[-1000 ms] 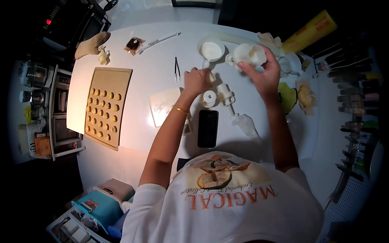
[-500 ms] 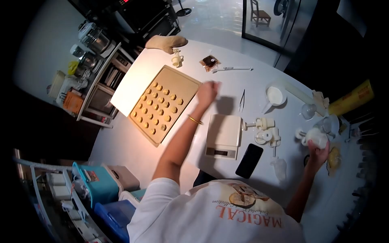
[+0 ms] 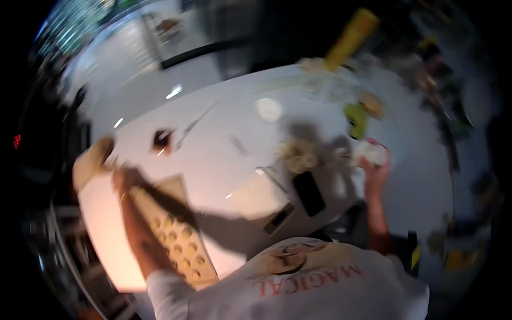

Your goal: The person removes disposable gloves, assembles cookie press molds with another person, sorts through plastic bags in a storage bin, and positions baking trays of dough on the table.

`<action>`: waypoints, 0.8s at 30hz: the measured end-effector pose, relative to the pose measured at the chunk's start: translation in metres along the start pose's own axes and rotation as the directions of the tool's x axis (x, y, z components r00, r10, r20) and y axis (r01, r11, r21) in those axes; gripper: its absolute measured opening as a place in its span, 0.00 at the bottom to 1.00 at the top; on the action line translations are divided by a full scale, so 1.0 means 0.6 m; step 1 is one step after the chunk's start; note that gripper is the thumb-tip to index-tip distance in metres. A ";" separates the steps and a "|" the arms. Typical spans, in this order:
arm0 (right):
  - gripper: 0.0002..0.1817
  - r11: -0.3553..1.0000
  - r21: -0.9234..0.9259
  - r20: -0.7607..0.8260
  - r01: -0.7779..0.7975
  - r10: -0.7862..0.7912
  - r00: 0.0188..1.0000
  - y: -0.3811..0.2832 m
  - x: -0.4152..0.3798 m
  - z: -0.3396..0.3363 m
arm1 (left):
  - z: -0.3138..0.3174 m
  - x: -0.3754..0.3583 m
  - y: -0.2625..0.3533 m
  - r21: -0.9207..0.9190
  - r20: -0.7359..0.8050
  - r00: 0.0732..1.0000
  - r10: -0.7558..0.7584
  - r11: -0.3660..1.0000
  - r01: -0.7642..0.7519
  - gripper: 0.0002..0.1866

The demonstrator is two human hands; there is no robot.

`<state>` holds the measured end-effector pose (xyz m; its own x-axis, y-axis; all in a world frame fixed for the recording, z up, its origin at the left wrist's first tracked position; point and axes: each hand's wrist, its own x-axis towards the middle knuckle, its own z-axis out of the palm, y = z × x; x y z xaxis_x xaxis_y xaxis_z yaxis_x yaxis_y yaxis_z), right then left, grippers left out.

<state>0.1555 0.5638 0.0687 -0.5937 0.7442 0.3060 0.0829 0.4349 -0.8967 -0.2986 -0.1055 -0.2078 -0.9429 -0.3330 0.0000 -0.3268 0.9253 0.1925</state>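
My left hand (image 3: pixel 124 179), smeared by motion, reaches over the top left corner of a tan baking tray (image 3: pixel 173 191). Its fingers are right at a small cream-coloured plastic part (image 3: pixel 110 162) beside a tan oven mitt (image 3: pixel 93 160). Rows of small round dough pieces (image 3: pixel 186 233) lie on the tray, some hidden by my left arm. On the right, my right hand (image 3: pixel 375 169) is closed around a white rounded plastic piece (image 3: pixel 373 153). A cluster of cream-coloured plastic parts (image 3: pixel 298 156) sits between the hands, nearer the right one.
A kitchen scale (image 3: pixel 256 196) and a black phone (image 3: pixel 309 193) lie near my body. Farther back are a brown packet (image 3: pixel 162 140), a white thin stick (image 3: pixel 197 122) and a white bowl (image 3: pixel 269 109). A yellow roll (image 3: pixel 352 38) lies at the far edge.
My view has turned to the right and blurred. My left hand has moved from beside the tray to the plastic part near the mitt. My right hand still holds the white piece.
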 end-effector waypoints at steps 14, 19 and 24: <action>0.27 0.173 0.325 0.643 -0.930 0.681 0.351 0.115 -0.110 0.018 | -0.229 -0.741 0.463 -0.963 0.163 0.507 0.846 0.248 -0.104 0.32; 0.22 0.104 0.394 0.698 -0.913 0.612 0.371 0.230 -0.130 -0.018 | -0.213 -0.983 0.610 -0.904 0.347 0.255 0.902 0.250 0.348 0.25; 0.25 -0.172 0.532 0.821 -0.829 0.343 0.455 0.249 -0.076 -0.153 | -0.128 -1.108 0.710 -0.906 0.360 0.281 0.889 0.261 0.333 0.25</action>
<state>0.2685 0.6412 -0.0501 -0.8994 0.0717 -0.4313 0.0526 -0.9616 -0.2694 0.1939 0.4964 -0.0507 -0.5789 0.7947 -0.1824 -0.3418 -0.0335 0.9392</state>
